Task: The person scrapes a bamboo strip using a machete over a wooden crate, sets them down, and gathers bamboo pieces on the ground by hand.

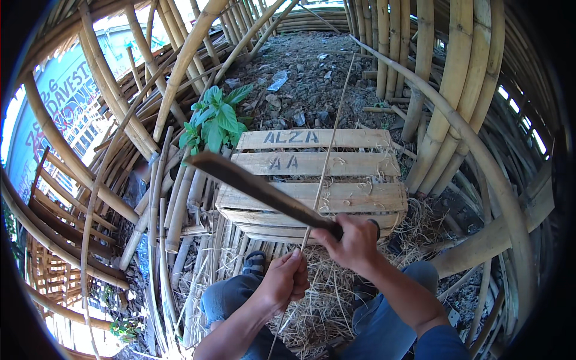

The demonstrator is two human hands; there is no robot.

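My left hand (284,278) is closed round a long thin bamboo strip (329,157), which runs from my lap up past the far side of a wooden crate (264,191). In my right hand (354,241) is the handle of a machete (255,191). Its dark blade points up and to the left, crossing over the strip just above my left hand. Whether the edge touches the strip I cannot tell. The slatted crate stands before my knees, with curled shavings (336,201) lying on its top.
Bamboo poles (459,78) rise at the right, and more lean at the left. A green leafy plant (217,120) grows beside the crate. Shavings and straw (318,300) cover the ground between my legs. Rubble and plastic scraps (278,80) lie behind the crate.
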